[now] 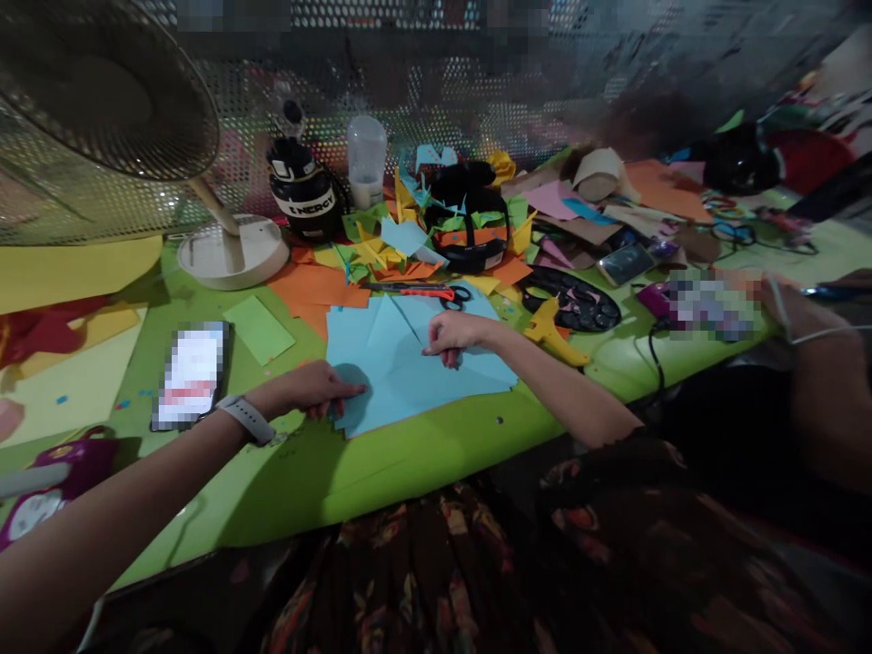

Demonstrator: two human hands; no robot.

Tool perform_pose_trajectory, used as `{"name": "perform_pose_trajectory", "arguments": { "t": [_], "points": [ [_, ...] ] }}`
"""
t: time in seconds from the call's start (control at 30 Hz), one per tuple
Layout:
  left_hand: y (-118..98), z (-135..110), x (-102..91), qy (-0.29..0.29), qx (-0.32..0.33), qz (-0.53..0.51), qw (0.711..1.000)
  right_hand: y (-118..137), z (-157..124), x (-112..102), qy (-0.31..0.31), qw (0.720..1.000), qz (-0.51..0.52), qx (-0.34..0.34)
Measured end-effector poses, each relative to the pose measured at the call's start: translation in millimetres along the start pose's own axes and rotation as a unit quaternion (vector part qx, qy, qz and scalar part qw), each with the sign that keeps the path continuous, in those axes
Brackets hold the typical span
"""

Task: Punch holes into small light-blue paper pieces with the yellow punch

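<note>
Sheets of light blue paper [436,386] lie loosely stacked near the front edge of the green table. My left hand [319,389] rests at their left edge, its index finger stretched out onto the paper and the other fingers loosely curled. Over the upper middle of the stack, my right hand [453,336] is closed in a pinch at the edge of a blue sheet. A dark slanting line runs up and left from those fingertips. Just behind the paper lie scissors [461,292] and an orange-red cutter [422,291].
A phone [191,374] and green paper [260,329] lie left. A fan [235,250], black bottle [303,195] and clear cup [366,159] stand behind. A yellow glue gun [553,334] and black tray [579,302] lie right. Another person's hand [804,309] is far right.
</note>
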State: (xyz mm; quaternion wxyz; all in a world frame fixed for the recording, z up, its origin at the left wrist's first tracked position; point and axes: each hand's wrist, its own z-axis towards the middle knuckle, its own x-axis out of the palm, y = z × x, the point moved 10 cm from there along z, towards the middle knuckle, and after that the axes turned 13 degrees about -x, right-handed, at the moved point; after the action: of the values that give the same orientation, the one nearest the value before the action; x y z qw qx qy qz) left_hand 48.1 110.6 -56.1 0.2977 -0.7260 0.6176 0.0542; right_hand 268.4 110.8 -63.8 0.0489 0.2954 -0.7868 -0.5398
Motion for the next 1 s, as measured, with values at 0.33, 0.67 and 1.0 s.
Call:
{"name": "perform_pose_trajectory", "arguments": {
  "t": [0.33,0.67,1.0],
  "points": [
    [-5.0,-36.8,-30.9,-0.139,0.035,-0.020,0.989,29.8,0.5,-34.3,-0.116,0.978,-0.148,-0.095],
    [-77.6,-53.0,69.4,-0.439,0.300,0.231,0.814,69.8,38.9,-63.1,-0.245,0.752,-0.584,-0.182],
    [-62.6,-53.5,65.7,-0.436,0.309,0.249,0.808,62.4,27.9,-78.5,-0.252,0.773,-0.563,-0.147]
  ]
}}
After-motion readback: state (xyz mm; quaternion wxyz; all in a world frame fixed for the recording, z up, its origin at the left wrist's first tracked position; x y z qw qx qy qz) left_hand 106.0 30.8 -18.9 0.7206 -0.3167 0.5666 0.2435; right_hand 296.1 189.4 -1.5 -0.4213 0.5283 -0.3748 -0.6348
